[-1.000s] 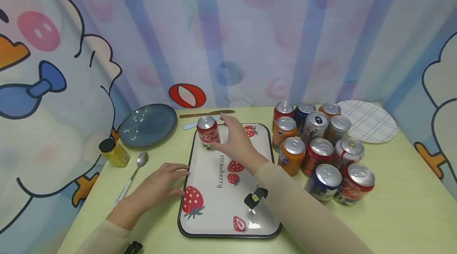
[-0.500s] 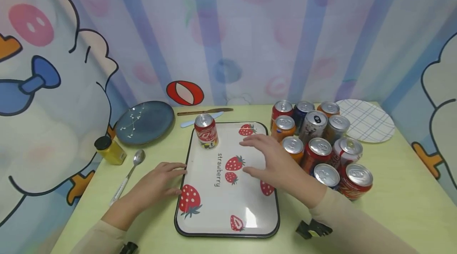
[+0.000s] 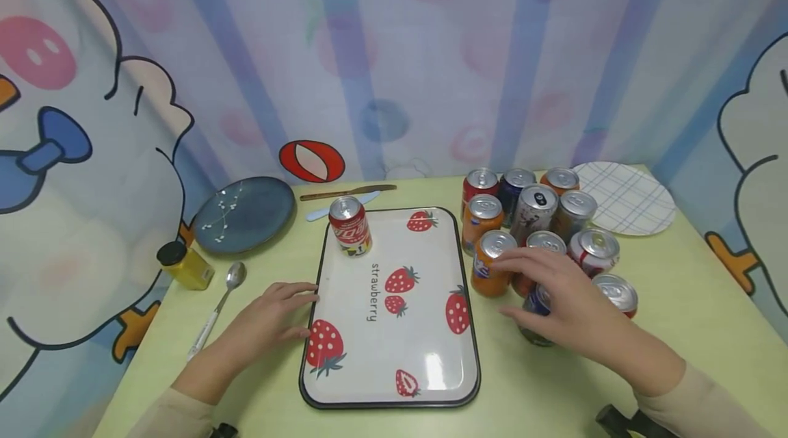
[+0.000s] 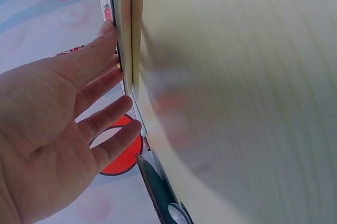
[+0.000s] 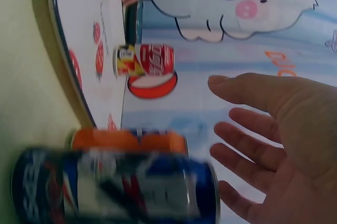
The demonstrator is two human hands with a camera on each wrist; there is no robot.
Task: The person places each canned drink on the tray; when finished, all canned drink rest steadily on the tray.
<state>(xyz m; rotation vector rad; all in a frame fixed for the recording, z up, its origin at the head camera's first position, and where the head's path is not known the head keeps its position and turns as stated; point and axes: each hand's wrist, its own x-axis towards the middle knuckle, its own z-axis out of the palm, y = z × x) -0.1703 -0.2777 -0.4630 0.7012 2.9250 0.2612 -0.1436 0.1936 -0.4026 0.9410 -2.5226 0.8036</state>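
Observation:
A red cola can [image 3: 349, 227] stands upright on the far left corner of the white strawberry-print tray [image 3: 375, 369]. My left hand [image 3: 267, 318] touches the tray's left rim with straight, spread fingers; in the left wrist view, the hand [image 4: 58, 113] lies against the edge. Above the near cans at right, my right hand [image 3: 569, 301] is held with thumb and fingers apart, holding nothing. It partly hides a blue can [image 3: 537, 337] and overlaps an orange can [image 3: 490, 270]. In the right wrist view, the blue can [image 5: 131, 187] lies close to the fingers, with a gap visible.
Several more soda cans [image 3: 535, 209] stand packed right of the tray, before a checked white plate [image 3: 637, 198]. At left are a dark blue plate [image 3: 252, 219], a yellow jar [image 3: 187, 267] and a spoon [image 3: 218, 308]. Two knives [image 3: 345, 204] lie behind the tray.
My right hand has let go of the red cola can and moved right across the tray to the cans. The cola can stays on the tray; my left hand keeps its place.

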